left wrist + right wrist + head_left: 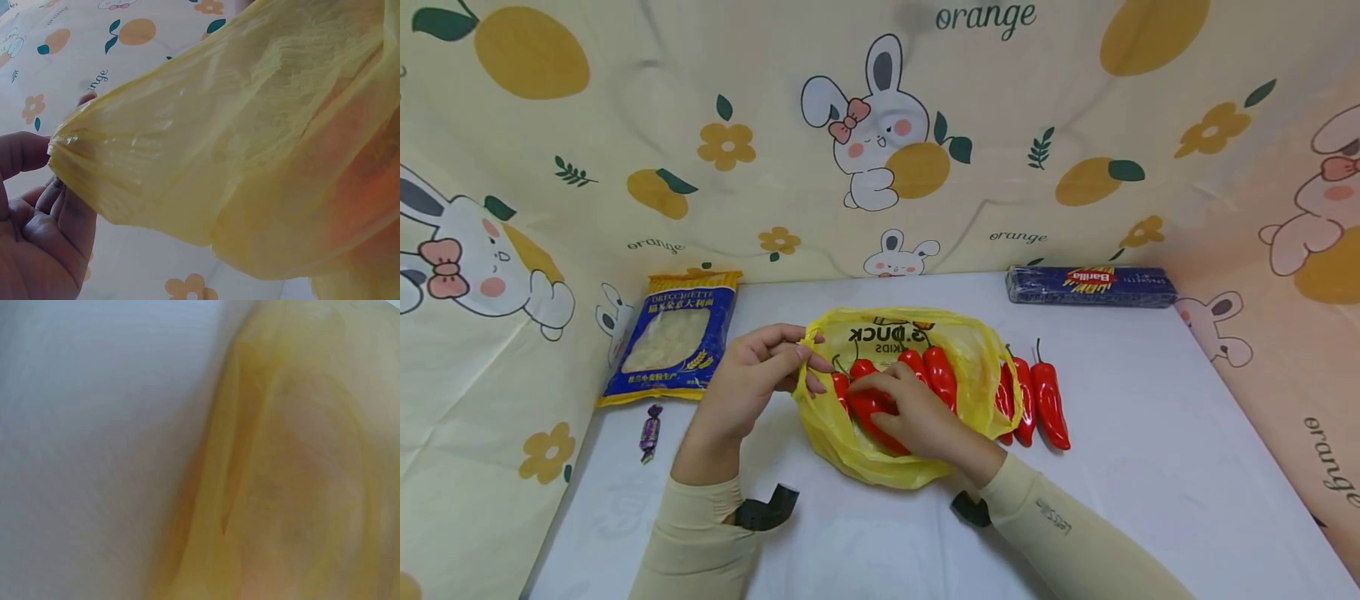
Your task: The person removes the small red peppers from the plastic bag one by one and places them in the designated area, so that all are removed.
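A yellow plastic bag (887,475) lies on the table with its mouth spread wide and black print on its inner side. My left hand (752,367) pinches the rim at the bag's left corner; in the left wrist view the thin plastic (169,156) is drawn taut from those fingers. Inside the bag are several glossy red chili peppers (940,375). My right hand (917,417) reaches into the mouth, thumb and fingers around one red chili pepper (874,412). Yellow plastic (269,487) fills much of the blurred right wrist view, hiding that hand.
More red chili peppers (1049,400) lie side by side right of the bag, partly behind its edge. A blue orecchiette pasta packet (673,337) and a purple wrapped candy (651,433) lie to the left. At the back right is a dark blue spaghetti pack (1090,286), before a printed cloth wall.
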`<state>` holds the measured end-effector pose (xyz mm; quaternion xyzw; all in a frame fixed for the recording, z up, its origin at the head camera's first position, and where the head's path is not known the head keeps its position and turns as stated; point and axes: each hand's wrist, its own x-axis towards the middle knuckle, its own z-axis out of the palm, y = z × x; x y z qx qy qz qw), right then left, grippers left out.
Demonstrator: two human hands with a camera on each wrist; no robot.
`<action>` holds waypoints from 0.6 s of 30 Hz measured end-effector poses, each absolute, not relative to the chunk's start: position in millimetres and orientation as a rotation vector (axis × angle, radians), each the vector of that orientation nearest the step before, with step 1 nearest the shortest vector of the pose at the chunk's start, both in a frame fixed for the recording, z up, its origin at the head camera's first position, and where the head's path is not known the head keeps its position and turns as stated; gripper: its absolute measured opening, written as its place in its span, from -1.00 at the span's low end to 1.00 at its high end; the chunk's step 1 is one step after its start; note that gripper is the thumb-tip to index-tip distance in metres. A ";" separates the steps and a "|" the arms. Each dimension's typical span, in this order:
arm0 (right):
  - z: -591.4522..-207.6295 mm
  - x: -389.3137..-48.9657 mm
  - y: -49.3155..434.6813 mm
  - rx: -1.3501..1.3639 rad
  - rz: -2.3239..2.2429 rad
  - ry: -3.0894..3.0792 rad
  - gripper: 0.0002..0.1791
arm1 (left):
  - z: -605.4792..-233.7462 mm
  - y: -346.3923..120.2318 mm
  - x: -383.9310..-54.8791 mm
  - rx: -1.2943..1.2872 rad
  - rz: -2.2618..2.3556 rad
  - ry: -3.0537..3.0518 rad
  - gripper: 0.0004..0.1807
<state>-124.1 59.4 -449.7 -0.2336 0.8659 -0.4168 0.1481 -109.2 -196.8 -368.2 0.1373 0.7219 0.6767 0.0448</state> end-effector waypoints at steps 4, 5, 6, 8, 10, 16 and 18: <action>-445.1 -124.4 67.4 -0.666 -1.290 2.466 -0.49 | -368.8 -196.7 -109.4 0.424 2.067 2.206 -0.73; -444.4 -125.0 69.6 -0.675 -1.311 2.461 -0.49 | -368.9 -196.7 -109.3 0.425 2.067 2.208 -0.73; -443.4 -125.6 72.0 -0.684 -1.335 2.452 -0.49 | -368.9 -196.7 -109.3 0.426 2.067 2.210 -0.73; -441.9 -127.1 76.8 -0.713 -1.390 2.430 -0.50 | -368.7 -196.7 -109.1 0.425 2.068 2.211 -0.73; -440.2 -128.0 81.8 -0.715 -1.459 2.392 -0.52 | -368.6 -196.8 -108.9 0.419 2.066 2.215 -0.72; -433.1 -124.8 96.9 -0.512 -1.689 2.187 -0.52 | -368.6 -196.3 -109.0 0.399 2.059 2.226 -0.73; -429.8 -122.6 102.4 -0.445 -1.734 2.134 -0.53 | -368.6 -196.0 -108.9 0.401 2.059 2.227 -0.73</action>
